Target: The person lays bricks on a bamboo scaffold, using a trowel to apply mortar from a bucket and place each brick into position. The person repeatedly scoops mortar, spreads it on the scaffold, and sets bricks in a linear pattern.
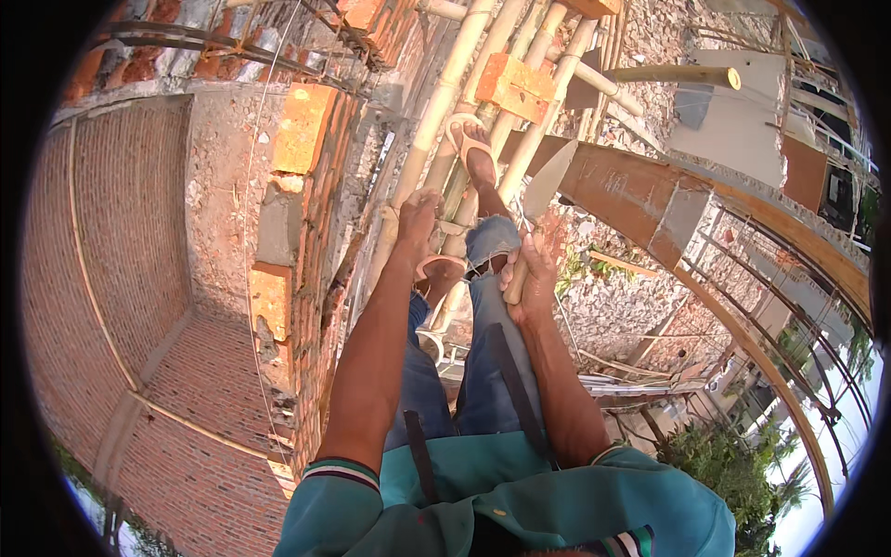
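The brick wall [306, 213] beside the person stands part built: courses are laid, but the top bricks sit stepped and uneven, so more laying looks to be left. The right hand [531, 278] is closed around the wooden handle of a trowel [543, 190]. The trowel's long axis runs up from the fist, blade tip pointing away from the person. The left hand [416, 218] rests, fingers curled, on a bamboo scaffold pole [436, 111].
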The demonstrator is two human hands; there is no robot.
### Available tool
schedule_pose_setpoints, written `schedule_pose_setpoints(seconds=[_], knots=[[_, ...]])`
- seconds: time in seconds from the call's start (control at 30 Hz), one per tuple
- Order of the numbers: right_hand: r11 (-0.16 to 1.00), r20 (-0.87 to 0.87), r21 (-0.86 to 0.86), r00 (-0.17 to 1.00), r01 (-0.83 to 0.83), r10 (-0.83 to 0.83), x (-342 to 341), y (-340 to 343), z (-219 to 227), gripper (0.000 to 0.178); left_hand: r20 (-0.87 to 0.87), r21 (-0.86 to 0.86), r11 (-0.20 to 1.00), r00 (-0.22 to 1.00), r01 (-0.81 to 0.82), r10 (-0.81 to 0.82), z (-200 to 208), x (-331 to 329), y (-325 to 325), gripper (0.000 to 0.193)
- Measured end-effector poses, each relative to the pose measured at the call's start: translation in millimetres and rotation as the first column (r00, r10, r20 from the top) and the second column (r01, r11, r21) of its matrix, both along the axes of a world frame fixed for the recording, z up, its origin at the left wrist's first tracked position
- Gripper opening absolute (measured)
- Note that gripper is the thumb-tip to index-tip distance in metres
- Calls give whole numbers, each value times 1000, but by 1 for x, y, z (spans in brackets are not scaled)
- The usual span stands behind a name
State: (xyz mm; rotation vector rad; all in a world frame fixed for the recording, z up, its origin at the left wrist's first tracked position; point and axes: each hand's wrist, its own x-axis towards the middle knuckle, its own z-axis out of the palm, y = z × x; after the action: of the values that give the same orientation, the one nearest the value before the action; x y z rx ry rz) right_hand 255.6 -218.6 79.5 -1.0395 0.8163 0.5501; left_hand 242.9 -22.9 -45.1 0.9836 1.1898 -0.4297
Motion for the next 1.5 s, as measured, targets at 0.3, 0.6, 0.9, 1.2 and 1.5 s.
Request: schedule_pose_setpoints(seconds=[0.3, 0.6, 0.9, 1.2, 1.5], knots=[[967, -145, -181, 968, 177, -205, -22, -10, -15, 30, -111, -201, 967, 985, -155, 135, -129, 146, -41, 40], [962, -251, -219, 943, 165, -219, 40, -22, 0, 46, -254, -351, 839, 905, -415, 341, -321, 268, -64, 75], [964, -292, -258, 945, 68, -145, 110, -14, 9, 46, -353, -371, 802, 870, -467, 344, -357, 286, -29, 25], [941, -206, 107, 932, 323, -296, 153, -28, -17, 58, 140, -179, 923, 920, -340, 366, -280, 345, 24, 37], [735, 158, -640, 897, -226, 413, 284, -10, -236, 42, 223, 270, 889, 875, 369, -430, -278, 490, 53, 45]])
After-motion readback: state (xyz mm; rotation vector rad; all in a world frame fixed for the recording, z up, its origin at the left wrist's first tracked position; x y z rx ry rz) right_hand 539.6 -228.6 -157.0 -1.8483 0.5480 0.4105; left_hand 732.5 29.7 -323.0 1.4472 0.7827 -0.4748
